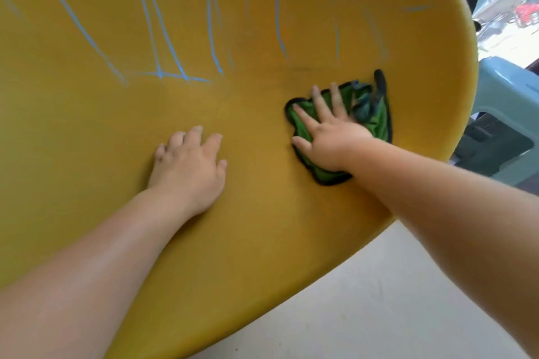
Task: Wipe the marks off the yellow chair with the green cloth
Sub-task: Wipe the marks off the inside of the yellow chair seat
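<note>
Pressing flat with straight, spread fingers, the right hand (326,137) pins the one green cloth (370,114) under its palm near the right edge of the yellow chair (262,227). The left hand (189,166), fingers relaxed and holding nothing, rests on the bare seat just left of it, below several blue marks (163,38).

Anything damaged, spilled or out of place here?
Yes: blue scribbled lines run across the upper part of the yellow plastic chair; those on the right look fainter. The right hand presses the bunched green cloth just below them. Nothing looks broken or spilled.
</note>
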`<action>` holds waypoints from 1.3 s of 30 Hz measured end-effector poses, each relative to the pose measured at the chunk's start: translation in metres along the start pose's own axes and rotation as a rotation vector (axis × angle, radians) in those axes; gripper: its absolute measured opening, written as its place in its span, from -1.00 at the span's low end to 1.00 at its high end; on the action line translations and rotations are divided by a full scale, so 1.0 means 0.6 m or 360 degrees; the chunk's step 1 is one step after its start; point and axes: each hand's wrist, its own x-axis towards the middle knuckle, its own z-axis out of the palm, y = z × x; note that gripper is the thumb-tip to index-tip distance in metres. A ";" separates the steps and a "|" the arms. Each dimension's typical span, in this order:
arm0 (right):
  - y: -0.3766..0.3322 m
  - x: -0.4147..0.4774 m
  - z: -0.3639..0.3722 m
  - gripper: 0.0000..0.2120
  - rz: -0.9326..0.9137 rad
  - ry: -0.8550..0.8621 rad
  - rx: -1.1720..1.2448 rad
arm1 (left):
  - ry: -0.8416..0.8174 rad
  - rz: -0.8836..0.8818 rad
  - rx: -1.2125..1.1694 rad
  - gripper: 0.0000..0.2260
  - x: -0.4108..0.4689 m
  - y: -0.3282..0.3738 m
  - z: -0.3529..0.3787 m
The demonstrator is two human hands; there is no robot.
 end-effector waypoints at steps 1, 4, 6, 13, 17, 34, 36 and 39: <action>-0.041 -0.004 0.015 -0.34 -0.0152 -0.0065 0.0155 | 0.0029 -0.0010 -0.0005 -0.52 0.014 0.002 -0.003; -0.092 -0.037 0.042 -0.36 -0.0443 -0.0125 0.0124 | 0.0066 -0.0030 -0.0115 -0.53 0.043 0.004 -0.006; -0.033 -0.035 0.034 -0.28 -0.0311 0.0021 -0.0147 | 0.0080 0.0016 -0.0200 -0.56 0.046 0.001 0.006; 0.217 0.057 -0.166 -0.07 0.0479 0.0723 -0.1193 | 0.0125 0.0070 -0.0018 -0.47 0.050 0.004 0.034; 0.145 0.129 -0.150 -0.09 0.0462 0.0766 -0.0880 | 0.0125 0.0067 -0.0022 -0.40 0.050 0.001 0.032; 0.180 0.141 -0.188 -0.24 0.0626 0.1030 -0.0846 | 0.0125 0.0066 -0.0074 -0.41 0.054 0.001 0.033; 0.119 0.169 -0.157 -0.23 0.0564 0.0987 -0.0655 | 0.0146 0.0063 -0.0101 -0.42 0.053 0.000 0.035; -0.018 0.181 -0.072 -0.28 0.0113 0.0688 -0.0277 | 0.0230 0.0047 -0.0166 -0.43 0.053 -0.003 0.035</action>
